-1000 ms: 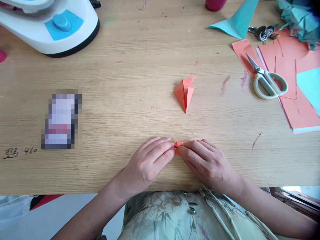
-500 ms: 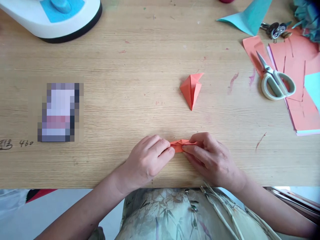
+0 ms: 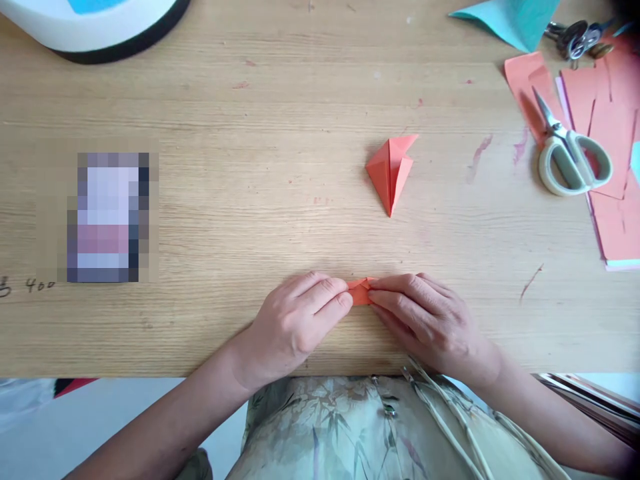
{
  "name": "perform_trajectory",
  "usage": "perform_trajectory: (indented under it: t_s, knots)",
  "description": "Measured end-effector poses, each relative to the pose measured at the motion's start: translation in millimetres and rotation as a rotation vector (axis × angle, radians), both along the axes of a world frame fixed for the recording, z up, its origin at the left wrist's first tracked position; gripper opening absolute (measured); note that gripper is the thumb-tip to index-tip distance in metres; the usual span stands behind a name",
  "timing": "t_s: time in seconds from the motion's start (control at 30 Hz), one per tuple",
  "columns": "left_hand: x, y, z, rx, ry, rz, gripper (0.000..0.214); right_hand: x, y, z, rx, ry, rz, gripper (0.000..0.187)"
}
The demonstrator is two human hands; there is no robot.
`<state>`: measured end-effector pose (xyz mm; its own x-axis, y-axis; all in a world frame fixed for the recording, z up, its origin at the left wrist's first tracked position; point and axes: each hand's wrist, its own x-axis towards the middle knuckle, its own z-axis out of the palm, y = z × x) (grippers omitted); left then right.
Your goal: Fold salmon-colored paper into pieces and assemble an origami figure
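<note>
Left hand (image 3: pixel 295 323): palm down, its thumb and fingers pinching one end of an orange paper strip (image 3: pixel 361 293).
Right hand (image 3: pixel 433 323): mirrors it, pinching the other end; I judge the paired grip keeps the small folds pressed flat.
Orange paper strip: between the fingertips, near the edge of the table (image 3: pixel 250 200), creased along its far side; the fingers hide its ends from me.
Phone-shaped object (image 3: pixel 105 213): well to the left, too pixelated for me to read.
Folded orange piece (image 3: pixel 384 175): beyond the hands, point towards the person, apparently set aside for working room.
Scissors (image 3: pixel 561 133): at right, lying on orange sheets (image 3: pixel 620 230), handles nearer the person, perhaps for easy reach.
Teal paper (image 3: pixel 510 20): farthest, beside metal pieces (image 3: pixel 577 40).
</note>
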<state>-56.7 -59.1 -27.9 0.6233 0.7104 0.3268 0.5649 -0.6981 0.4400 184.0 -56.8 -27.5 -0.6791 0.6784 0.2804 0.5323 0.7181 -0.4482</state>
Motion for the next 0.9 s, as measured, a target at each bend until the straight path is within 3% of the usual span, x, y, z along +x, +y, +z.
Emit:
perform_trajectory:
  t_s: [0.27, 0.73, 0.9]
  knots:
    - [3.4, 2.8, 2.9, -0.047, -0.043, 0.036, 0.010, -3.4, 4.3, 7.1, -0.267, 0.128, -0.106, 0.009]
    - [5.3, 1.6, 2.3, -0.037, -0.026, 0.070, 0.009, -21.3, -6.5, 5.9, -0.021, -0.033, -0.224, 0.003]
    - [1.6, 0.4, 1.9, -0.090, -0.042, 0.078, 0.009, -23.7, -5.5, 5.0, -0.039, -0.028, -0.227, 0.001]
